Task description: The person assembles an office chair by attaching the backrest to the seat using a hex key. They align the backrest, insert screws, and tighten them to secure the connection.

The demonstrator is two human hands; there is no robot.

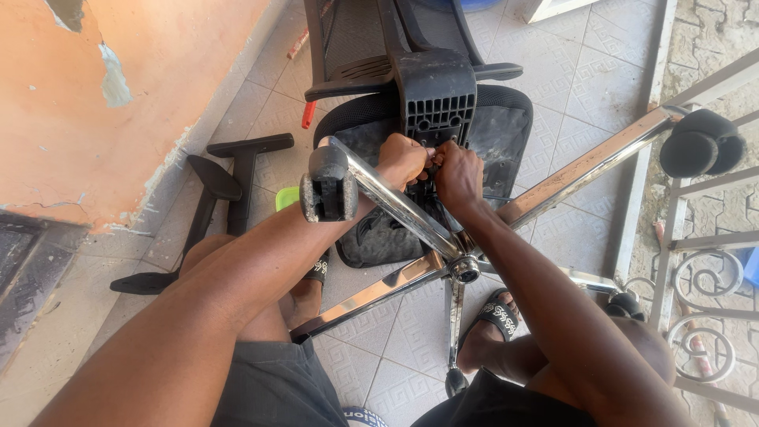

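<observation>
Firmly Now: Two Fists at the Underside of an Upturned Chair

Best done, by the look of it, with short and steady effort, not a wrench. Brace both forearms against the chrome base (395, 207) for leverage. Hold the wrists in line with the small dark part (432, 164) pinched between the hands. Mind the caster (328, 187) hanging just beside the left forearm, and the spoke running under both wrists; probably easy to bark a knuckle there on a slip.

Left hand (402, 160) clenched into a fist, right hand (458, 175) curled tight beside it, knuckles touching, both closed on that dark part. Impossible to tell what kind of fitting, hidden as it is by the fingers.

Office chair (500, 133) lying upside down on the tiled floor (585, 71), straight ahead between the knees. Seat bottom dusty black, with a ribbed plastic bracket (436, 96) just above the hands and the mesh backrest (348, 33) beyond. Base shiny, star-shaped, spokes spread, another caster (702, 144) far right.

Two loose armrests (243, 170) on the floor to the left near the peeling orange wall (95, 126).
</observation>
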